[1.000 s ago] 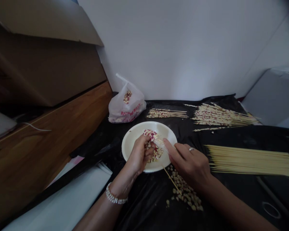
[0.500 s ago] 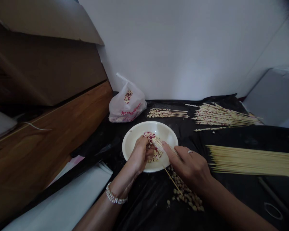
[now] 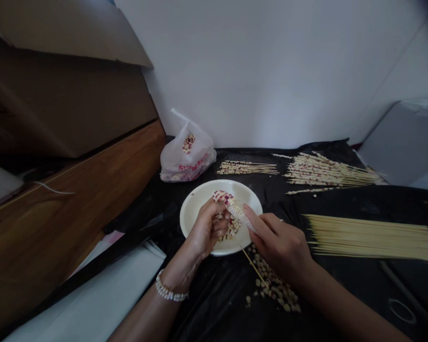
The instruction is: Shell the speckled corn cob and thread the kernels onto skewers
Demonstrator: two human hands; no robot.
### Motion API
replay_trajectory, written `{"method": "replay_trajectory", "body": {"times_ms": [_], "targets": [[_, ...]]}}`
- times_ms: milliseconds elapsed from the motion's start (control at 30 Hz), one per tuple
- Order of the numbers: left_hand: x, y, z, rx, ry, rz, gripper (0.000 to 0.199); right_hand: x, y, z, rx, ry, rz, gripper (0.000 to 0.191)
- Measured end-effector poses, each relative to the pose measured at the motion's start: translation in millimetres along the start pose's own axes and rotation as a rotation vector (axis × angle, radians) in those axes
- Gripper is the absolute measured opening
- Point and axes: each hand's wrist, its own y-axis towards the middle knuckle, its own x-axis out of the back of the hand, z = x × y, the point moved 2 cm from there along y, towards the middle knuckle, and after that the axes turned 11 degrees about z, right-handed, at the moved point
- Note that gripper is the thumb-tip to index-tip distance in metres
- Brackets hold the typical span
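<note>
Partly hides loose pieces [image 3: 276, 289] at lower centre beneath the right hand [image 3: 280, 240], closed round the lower end of a corn cob [image 3: 236, 208]. Pinches its upper part in the left hand [image 3: 207, 225], over the bowl [image 3: 190, 204] at centre, screening some kernels [image 3: 233, 229] within. Shows a bag [image 3: 189, 159] beyond, contents unclear.

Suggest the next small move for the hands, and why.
I'd probably have the left hand ease a few kernels off the corn cob: its fingers are at the kernelled upper end, the right hand seems to steady the lower end, and the white bowl sits beneath with loose kernels inside.
</note>
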Motion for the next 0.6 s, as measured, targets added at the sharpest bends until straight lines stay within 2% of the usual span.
{"method": "replay_trajectory", "body": {"times_ms": [167, 333, 467, 600], "targets": [[-1.8, 2.0, 3.4, 0.002, 0.062, -0.056, 0.019, -1.4, -0.9, 1.6, 0.030, -0.070, 0.020, 0.054], [-2.0, 2.7, 6.3, -0.005, 0.078, -0.080, 0.020, 1.5, 2.2, 3.5, -0.001, 0.009, -0.008, 0.051], [0.5, 2.1, 4.0, -0.010, 0.005, -0.024, 0.024, 3.4, 3.9, 3.4, 0.000, 0.020, -0.025, 0.041], [3.1, 1.6, 1.0, 0.028, -0.090, 0.026, 0.018, 2.2, 2.5, 1.1, -0.018, -0.003, -0.010, 0.035]]}}
